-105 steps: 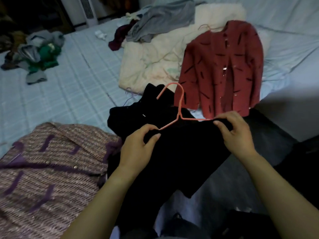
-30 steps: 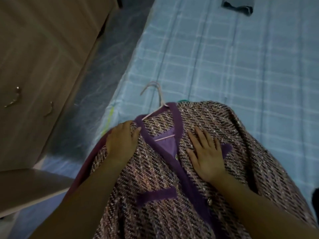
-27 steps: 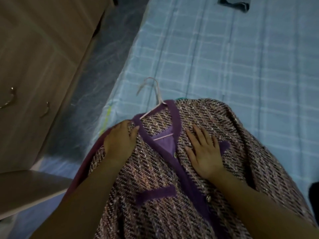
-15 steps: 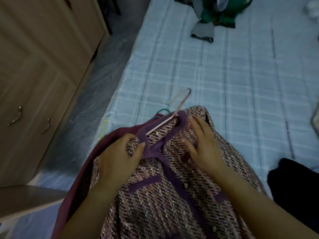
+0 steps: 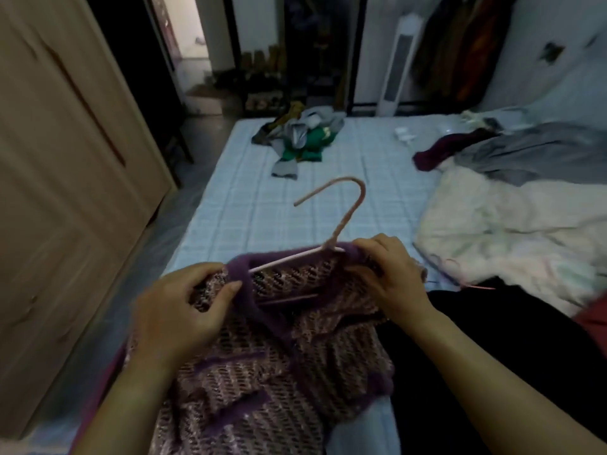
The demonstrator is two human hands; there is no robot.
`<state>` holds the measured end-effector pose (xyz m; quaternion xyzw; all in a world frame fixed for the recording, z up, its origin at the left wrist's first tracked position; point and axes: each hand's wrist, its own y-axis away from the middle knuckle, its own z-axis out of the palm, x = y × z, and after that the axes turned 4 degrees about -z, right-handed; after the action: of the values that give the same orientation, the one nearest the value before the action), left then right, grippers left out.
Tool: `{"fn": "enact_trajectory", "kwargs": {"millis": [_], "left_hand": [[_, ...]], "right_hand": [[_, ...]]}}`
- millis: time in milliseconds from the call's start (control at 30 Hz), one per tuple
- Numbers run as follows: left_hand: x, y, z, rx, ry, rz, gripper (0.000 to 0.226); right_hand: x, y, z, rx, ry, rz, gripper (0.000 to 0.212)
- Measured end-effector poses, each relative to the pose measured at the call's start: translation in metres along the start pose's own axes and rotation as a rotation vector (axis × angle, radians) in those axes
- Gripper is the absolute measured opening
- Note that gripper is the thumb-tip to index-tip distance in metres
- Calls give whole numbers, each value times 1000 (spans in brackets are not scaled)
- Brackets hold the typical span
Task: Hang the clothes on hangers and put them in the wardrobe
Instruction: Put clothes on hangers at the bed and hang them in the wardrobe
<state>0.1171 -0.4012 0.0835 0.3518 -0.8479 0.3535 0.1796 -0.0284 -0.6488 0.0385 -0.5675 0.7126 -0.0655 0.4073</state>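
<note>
A pink-and-purple tweed jacket [image 5: 269, 366] with purple trim hangs on a pink hanger [image 5: 345, 218], lifted off the bed in front of me. The hanger's hook points up and left above the collar. My left hand [image 5: 184, 307] grips the jacket's left shoulder, thumb over the purple collar edge. My right hand [image 5: 387, 270] grips the right shoulder beside the hanger's neck. The beige wardrobe [image 5: 59, 178] stands at the left with its doors closed.
The blue checked bed [image 5: 269, 208] stretches ahead. On it lie a green-and-grey clothes pile [image 5: 302, 139], a grey garment [image 5: 532, 152] over a cream blanket [image 5: 512, 231], and a black garment [image 5: 492, 339] at my right. A white tower fan [image 5: 397, 64] stands beyond the bed.
Both hands went from lying flat on the jacket to gripping its shoulders and lifting it with the hanger. My view has swung up from the bed toward the room.
</note>
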Motion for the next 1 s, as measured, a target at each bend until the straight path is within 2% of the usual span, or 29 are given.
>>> {"fn": "enact_trajectory", "kwargs": {"millis": [133,267,467,767,867,1000], "left_hand": [[105,26,-24,39,43,153,38],[205,51,-29,65,105,308,37],[330,93,-1,-14,210,505,38],[483,174,125,-402,394,703,37],[538,197,168,-458,398,781,39],[617,211,226,-490,435,924,48]], "right_hand": [[-28,51,-115,198,49,-57,31],[-45,107,-224,338,178,-55,38],[-49,212,-348,515,362,31,42],[-10,384,-473,686,626,332,37],[10,415,-510,751,688,401,36],[58,433,-558,725,745,469,36]]}}
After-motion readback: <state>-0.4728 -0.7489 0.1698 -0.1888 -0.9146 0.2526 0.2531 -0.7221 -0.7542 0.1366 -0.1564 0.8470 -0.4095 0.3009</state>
